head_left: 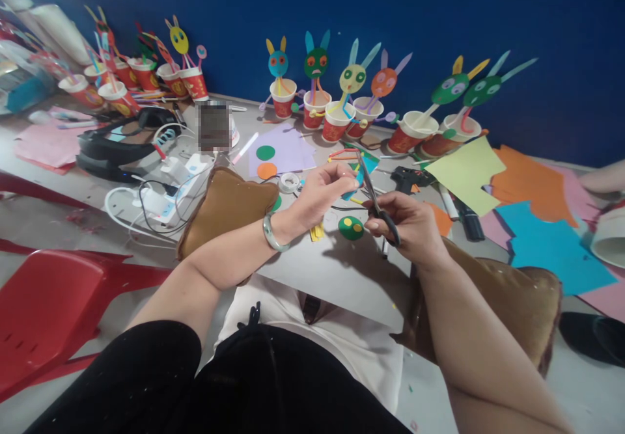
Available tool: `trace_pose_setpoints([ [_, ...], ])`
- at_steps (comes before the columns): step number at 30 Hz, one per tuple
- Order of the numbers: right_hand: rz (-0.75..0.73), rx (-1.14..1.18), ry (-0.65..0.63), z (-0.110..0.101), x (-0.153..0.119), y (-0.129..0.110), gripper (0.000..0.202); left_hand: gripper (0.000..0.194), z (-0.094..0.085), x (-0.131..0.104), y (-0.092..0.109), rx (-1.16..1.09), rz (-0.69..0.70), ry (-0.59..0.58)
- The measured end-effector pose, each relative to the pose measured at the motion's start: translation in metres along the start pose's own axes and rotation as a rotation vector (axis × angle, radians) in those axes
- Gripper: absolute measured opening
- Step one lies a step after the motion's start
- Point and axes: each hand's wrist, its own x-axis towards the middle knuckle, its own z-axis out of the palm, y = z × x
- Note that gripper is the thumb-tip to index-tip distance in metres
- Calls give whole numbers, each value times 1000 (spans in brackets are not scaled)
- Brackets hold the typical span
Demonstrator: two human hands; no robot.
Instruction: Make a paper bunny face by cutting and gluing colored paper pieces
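Note:
My left hand (326,193) is closed in a pinch on a small piece of blue paper (352,190) above the table. In my right hand (407,226) is a pair of scissors (372,193) with dark handles, its blades pointing up and away, close beside the blue paper. Whether the blades touch the paper is hard to tell. Below the hands lies a green paper oval (350,228) with two yellow dots. Folded yellow paper strips (317,231) rest just left of it. A roll of white tape (290,183) sits near my left wrist.
Red paper cups (338,122) with paper bunny figures line the blue wall. A black glue gun (409,179) and coloured paper sheets (551,245) lie to the right. At left are a power strip (180,190) with cables, a brown cushion (227,209) and a red chair (58,304).

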Motion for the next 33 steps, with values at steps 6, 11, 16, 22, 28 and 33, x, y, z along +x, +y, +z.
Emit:
trace_pose_setpoints([
  [6, 22, -7, -12, -3, 1, 2, 59, 40, 0, 1, 0, 18, -19, 17],
  [11, 34, -25, -15, -1, 2, -1, 62, 38, 0, 0, 1, 27, -42, 22],
  [16, 59, 1, -2, 3, 2, -8, 65, 35, 0, 1, 2, 10, -39, 25],
  [22, -40, 26, 144, 1, 7, -2, 61, 31, -1, 2, 3, 31, -122, 5],
  [28, -88, 94, 266, -3, 15, 10, 65, 25, -1, 2, -1, 81, -274, -134],
  [33, -78, 106, 246, -1, 13, 8, 67, 24, 1, 0, 1, 150, -381, -252],
])
